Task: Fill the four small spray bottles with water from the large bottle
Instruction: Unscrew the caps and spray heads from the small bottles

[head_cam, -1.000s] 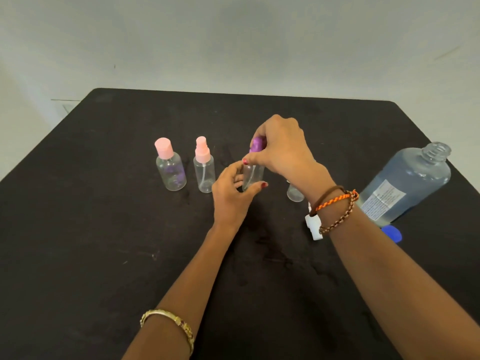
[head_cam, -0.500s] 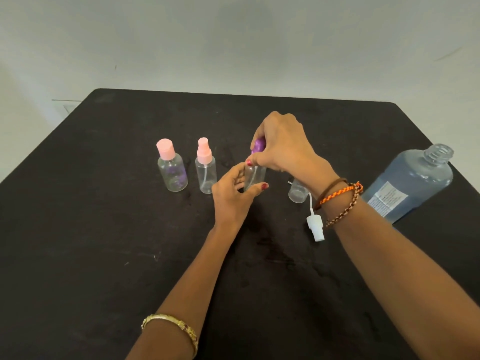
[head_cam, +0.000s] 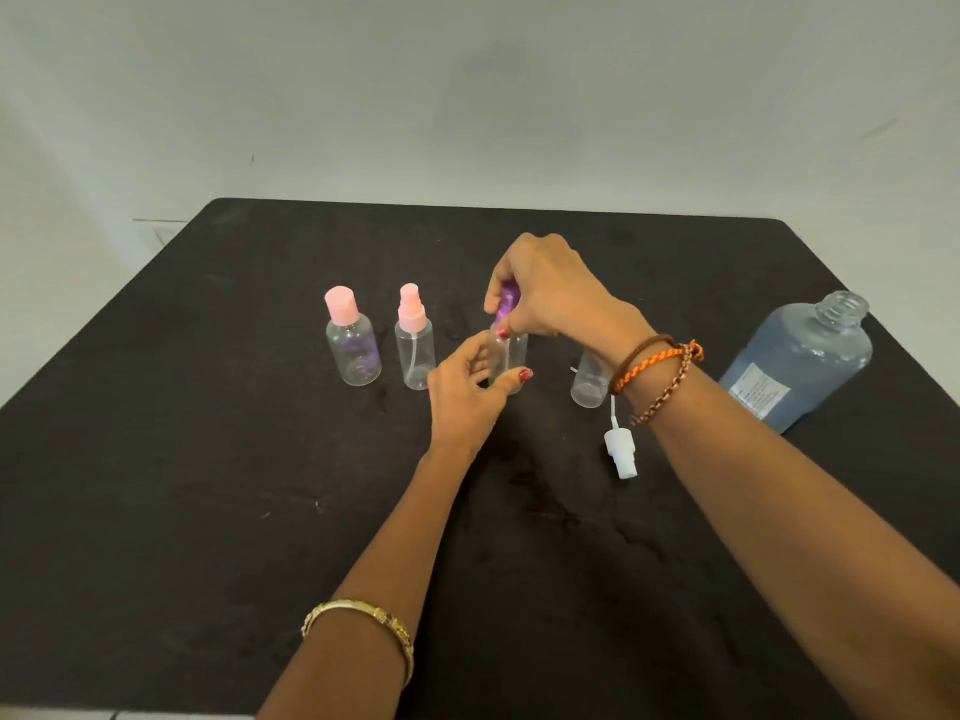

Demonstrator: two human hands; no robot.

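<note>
The black worktop [head_cam: 208, 485] fills the frame, with the uncapped big bottle [head_cam: 800, 361] at right centre, nearest the right arm. At centre the third spray bottle [head_cam: 511, 356] stands upright: the left hand [head_cam: 467, 392] grips its body from below, and the right hand [head_cam: 545, 293] pinches its purple cap [head_cam: 506, 302] from directly above, in line with the bottle's axis. The open fourth bottle [head_cam: 589, 381] stands just right, its white sprayer [head_cam: 621, 452] lying below it.
</note>
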